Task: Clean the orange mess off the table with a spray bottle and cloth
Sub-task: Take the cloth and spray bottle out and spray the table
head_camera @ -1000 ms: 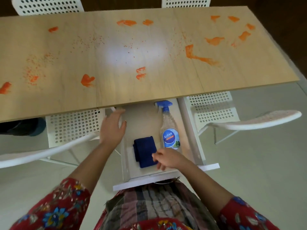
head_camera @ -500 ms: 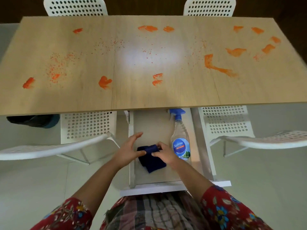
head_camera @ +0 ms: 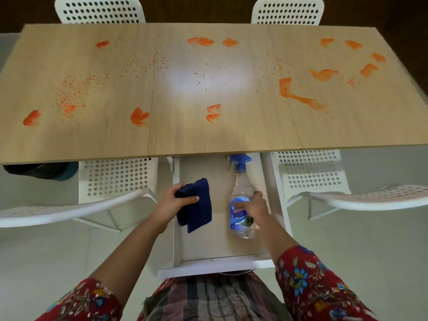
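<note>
A: The left hand (head_camera: 174,202)?
B: Clutching the blue cloth (head_camera: 199,212) over the open drawer (head_camera: 208,249).
A: The right hand (head_camera: 254,206)?
B: Wrapped round the spray bottle (head_camera: 242,185) lying beneath it. Orange mess (head_camera: 287,89) streaks the table (head_camera: 208,137), well beyond both hands.

A white drawer (head_camera: 217,246) stands pulled out under both my hands, its pale wood-grain bottom bare toward me and its white front panel (head_camera: 208,268) nearest my body. Just left of my left hand (head_camera: 171,202) is the near-left chair (head_camera: 111,179), white and perforated, its curved back toward me. Just right of my right hand (head_camera: 254,205) stands the matching near-right chair (head_camera: 310,172). Well beyond my hands, the far-left chair (head_camera: 99,10) and far-right chair (head_camera: 287,10) show their perforated backs. Further left of the near-left chair, a dark bundle (head_camera: 39,170) lies on the pale floor (head_camera: 359,251). Below my wrists is my plaid garment (head_camera: 213,297).
</note>
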